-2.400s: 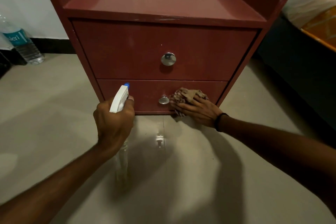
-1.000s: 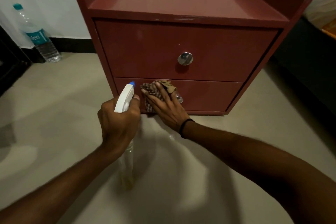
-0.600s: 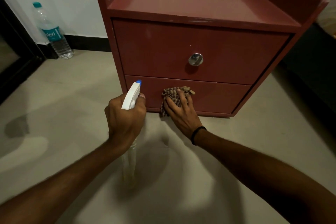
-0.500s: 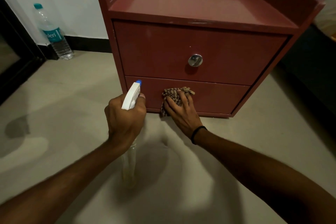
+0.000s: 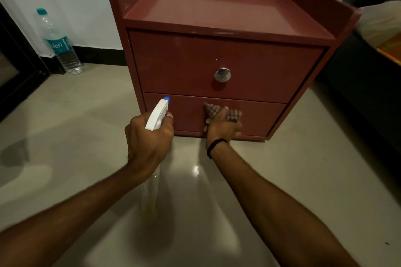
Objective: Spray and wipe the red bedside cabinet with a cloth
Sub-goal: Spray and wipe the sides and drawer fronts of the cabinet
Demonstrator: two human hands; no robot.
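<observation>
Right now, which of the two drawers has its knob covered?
The lower drawer: the right hand presses the cloth there. The upper drawer's knob shows.

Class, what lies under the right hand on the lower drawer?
A checked cloth pressed against the lower drawer by the right hand. The drawer's knob is almost entirely covered.

Both of your forearms come in from the bottom edge bare, with no sleeve showing anywhere along them; your left hand (image 5: 149, 138) carries no ring, watch or band that can be seen; your right hand (image 5: 223, 128) is likewise without rings on the parts that show; the only thing you wear is a thin black band (image 5: 216, 146) around your right wrist, narrow and plain, sitting snug just behind the hand; whether it is cord, thread or elastic cannot be told in this dim light; no markings show on it.
</observation>
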